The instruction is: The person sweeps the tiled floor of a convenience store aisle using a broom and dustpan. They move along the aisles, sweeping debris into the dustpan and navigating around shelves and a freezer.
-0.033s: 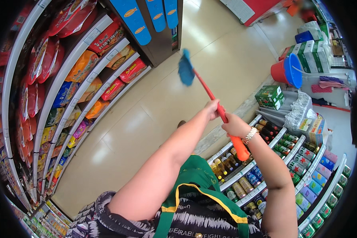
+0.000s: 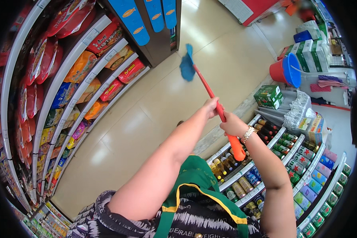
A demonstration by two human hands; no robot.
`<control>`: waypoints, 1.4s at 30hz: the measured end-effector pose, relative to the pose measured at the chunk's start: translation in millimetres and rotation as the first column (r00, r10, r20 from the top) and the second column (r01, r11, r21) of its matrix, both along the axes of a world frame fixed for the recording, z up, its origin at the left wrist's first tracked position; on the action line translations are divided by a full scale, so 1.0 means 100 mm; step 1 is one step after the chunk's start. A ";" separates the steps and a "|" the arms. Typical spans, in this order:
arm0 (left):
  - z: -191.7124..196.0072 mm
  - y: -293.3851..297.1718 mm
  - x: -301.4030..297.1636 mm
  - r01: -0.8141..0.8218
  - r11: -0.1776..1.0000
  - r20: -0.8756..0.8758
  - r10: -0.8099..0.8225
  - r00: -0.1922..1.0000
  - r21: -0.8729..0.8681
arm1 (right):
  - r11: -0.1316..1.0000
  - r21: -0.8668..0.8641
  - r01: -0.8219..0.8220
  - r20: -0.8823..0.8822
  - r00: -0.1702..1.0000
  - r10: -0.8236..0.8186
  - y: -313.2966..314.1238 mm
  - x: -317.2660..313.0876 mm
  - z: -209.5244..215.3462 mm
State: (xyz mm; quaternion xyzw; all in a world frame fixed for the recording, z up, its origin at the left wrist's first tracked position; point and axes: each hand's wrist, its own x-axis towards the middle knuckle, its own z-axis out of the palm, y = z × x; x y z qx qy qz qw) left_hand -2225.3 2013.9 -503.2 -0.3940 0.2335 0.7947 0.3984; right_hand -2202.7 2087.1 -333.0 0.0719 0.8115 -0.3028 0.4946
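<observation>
Mopping underway: both hands, left (image 2: 211, 106) and right (image 2: 233, 125), clenched on mop handle (image 2: 220, 112), head (image 2: 187, 65) far ahead. Probably calls for pulling back next.

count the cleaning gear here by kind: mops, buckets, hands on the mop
mop: 1
bucket: 1
hands on the mop: 2, left hand and right hand
total: 4

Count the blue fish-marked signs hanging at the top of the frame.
3 blue signs: the largest on the left, a middle one, and the right one, side by side on the dark shelf end. The frame edge crops their tops; more may be hidden.
</observation>
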 end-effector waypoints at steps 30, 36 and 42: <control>-0.32 0.55 0.67 -0.381 0.922 0.368 0.330 0.869 0.074 | 0.916 -0.140 -0.377 0.192 0.897 0.399 0.52 -0.35 0.05; -0.32 1.13 -0.66 -0.177 0.947 0.126 0.147 0.981 0.269 | 0.876 0.246 -0.416 -0.096 0.888 0.449 0.96 -0.89 0.01; 0.50 1.62 -0.78 0.229 0.971 -0.027 -0.232 0.972 -0.072 | 0.993 0.048 0.106 -0.255 0.963 -0.090 1.65 -0.56 0.40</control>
